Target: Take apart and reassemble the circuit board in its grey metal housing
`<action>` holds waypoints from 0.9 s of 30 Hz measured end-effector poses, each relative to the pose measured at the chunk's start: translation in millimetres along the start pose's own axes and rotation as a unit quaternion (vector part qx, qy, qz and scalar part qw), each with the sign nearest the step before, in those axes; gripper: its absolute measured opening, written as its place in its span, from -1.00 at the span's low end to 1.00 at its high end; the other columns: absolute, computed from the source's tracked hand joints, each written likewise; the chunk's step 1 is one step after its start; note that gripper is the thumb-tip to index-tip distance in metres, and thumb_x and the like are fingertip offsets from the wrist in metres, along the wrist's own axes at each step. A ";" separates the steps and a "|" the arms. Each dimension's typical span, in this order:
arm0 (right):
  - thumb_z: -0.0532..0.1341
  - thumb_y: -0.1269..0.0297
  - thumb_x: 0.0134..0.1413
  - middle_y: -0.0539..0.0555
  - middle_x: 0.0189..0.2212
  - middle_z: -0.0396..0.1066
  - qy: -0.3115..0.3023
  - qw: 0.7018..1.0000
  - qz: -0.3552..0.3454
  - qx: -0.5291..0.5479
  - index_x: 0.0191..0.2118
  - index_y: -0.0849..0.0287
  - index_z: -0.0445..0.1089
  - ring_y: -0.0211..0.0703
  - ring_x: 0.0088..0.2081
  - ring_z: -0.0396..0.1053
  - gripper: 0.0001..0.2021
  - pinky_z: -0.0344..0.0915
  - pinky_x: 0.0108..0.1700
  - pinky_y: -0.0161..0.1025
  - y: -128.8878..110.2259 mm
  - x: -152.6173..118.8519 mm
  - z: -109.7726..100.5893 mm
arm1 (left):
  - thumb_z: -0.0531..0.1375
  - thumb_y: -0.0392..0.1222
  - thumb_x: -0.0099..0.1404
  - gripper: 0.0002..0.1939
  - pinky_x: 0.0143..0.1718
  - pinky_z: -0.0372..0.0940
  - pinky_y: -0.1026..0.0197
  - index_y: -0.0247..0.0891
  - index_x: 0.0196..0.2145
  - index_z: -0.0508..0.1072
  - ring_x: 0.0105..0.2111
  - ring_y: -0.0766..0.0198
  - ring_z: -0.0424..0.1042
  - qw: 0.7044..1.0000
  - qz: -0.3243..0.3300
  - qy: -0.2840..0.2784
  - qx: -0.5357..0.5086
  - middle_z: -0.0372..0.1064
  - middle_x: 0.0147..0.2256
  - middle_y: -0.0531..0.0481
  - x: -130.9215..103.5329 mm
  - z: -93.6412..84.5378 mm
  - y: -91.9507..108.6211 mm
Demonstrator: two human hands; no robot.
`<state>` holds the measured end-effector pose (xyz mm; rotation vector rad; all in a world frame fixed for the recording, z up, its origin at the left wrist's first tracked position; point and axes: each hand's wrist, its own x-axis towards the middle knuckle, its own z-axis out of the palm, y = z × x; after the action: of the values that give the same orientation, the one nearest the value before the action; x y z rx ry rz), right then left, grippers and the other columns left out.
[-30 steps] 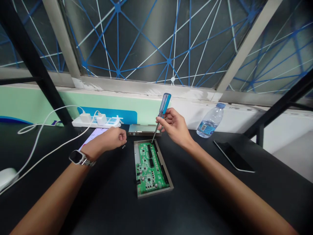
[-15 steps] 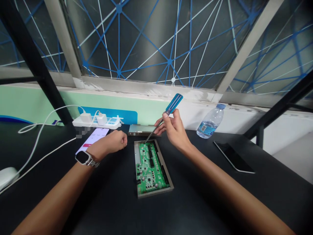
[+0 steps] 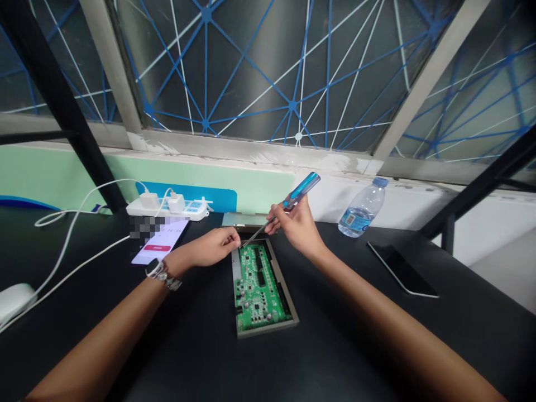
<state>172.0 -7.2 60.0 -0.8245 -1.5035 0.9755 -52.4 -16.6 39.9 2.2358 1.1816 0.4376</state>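
Note:
A green circuit board [image 3: 260,290] lies in a shallow metal tray [image 3: 268,335] on the dark table. My right hand [image 3: 293,220] holds a screwdriver [image 3: 302,188] with a blue, clear handle, tilted so that its tip is at the top left corner of the board. Close to that tip, the fingers of my left hand [image 3: 218,245] are pinched together at the tray's corner. Whatever they may hold is too small to make out. Behind the tray lies a metal cover piece [image 3: 245,221].
On the left are a lit phone [image 3: 161,245], a white power strip [image 3: 167,209] with plugs and cables, and a white object [image 3: 17,301] at the edge. A water bottle [image 3: 362,209] and a dark tablet or phone [image 3: 402,269] are on the right.
My left hand has moved right, to the tray's top left corner and the screwdriver tip. The screwdriver leans lower, its handle further right, and its tip has shifted slightly left.

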 end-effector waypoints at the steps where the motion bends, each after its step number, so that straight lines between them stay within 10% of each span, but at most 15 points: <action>1: 0.25 0.09 0.13 -0.13 -0.45 0.40 0.002 1.000 0.001 0.001 -0.19 -0.01 -0.10 -0.22 -0.59 0.47 -0.57 0.44 -0.55 -0.26 -0.5 0.1 -0.1 | 0.02 -0.08 0.35 -0.77 -0.26 0.26 0.20 -0.27 -0.28 0.35 -0.36 0.26 0.33 1.000 0.001 0.000 -0.003 0.37 -0.33 -0.04 0.3 0.2 -1.2; 27: 0.24 0.12 0.15 -0.11 -0.44 0.39 0.022 0.999 -0.024 0.013 -0.18 0.00 -0.09 -0.22 -0.60 0.45 -0.60 0.42 -0.57 -0.22 -4.7 3.0 -5.6 | 0.16 -0.10 0.25 -0.78 -0.42 0.23 0.27 -0.32 -0.34 0.49 -0.46 0.29 0.35 1.000 0.014 0.025 -0.010 0.43 -0.45 -0.04 5.5 2.3 -2.3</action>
<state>177.2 -5.7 65.7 -0.7831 -1.4641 0.9340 -49.6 -11.8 36.8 2.2376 1.1680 0.5171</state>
